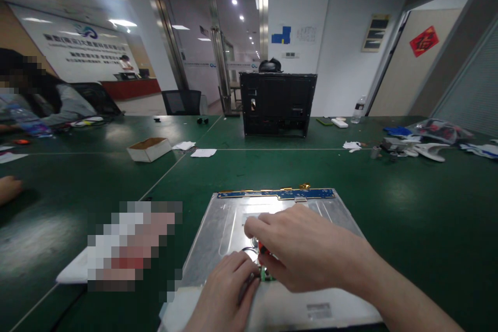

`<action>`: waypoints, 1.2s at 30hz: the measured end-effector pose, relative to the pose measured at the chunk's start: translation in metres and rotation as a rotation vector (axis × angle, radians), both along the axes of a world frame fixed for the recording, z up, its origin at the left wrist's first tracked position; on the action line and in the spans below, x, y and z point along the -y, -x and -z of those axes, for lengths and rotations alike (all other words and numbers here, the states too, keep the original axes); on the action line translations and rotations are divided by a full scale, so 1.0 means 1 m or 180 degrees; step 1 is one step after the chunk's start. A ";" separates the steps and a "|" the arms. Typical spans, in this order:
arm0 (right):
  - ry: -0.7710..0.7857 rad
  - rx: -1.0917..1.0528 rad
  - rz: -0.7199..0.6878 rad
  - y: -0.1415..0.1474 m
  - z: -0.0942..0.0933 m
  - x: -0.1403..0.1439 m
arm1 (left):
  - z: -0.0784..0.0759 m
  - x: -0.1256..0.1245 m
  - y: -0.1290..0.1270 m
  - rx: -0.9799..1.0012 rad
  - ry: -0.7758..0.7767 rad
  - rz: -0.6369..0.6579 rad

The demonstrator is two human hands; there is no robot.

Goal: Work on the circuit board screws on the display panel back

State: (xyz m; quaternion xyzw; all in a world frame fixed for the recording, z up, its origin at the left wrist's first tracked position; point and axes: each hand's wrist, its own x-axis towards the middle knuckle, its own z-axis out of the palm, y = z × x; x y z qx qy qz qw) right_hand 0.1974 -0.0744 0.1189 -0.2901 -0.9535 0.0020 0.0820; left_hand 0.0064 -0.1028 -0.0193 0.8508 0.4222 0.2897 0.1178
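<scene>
A flat silver display panel (206, 249) lies on the green table before me, with a long blue circuit board (311, 194) along its far edge. My right hand (299, 249) is closed over the panel's middle. Between its fingers shows a bit of a red-and-black tool handle (262, 248); the rest is hidden. Just beneath sits a small green circuit board (267, 274), partly covered. My left hand (229, 288) rests on the panel beside this board, its fingers curled together with the tips at the board's left edge. Whatever lies between thumb and fingers is unclear.
A black monitor housing (278, 104) stands upright at the back. Left of it are an open box (150, 149) and paper scraps (204, 153). A blurred packet (73, 267) lies to my left. Loose parts (412, 148) and a bottle (358, 110) are far right. Another person sits left.
</scene>
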 end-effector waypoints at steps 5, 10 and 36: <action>0.0022 0.0125 0.0088 0.002 0.002 -0.003 | 0.002 0.001 0.001 0.0043 -0.0004 -0.0006; 0.0098 0.0103 0.0110 0.001 0.000 -0.001 | 0.002 0.000 0.001 0.0030 0.0008 -0.0005; 0.0068 0.0092 -0.0093 0.001 -0.001 0.001 | 0.003 0.000 0.001 -0.0162 0.0282 0.0026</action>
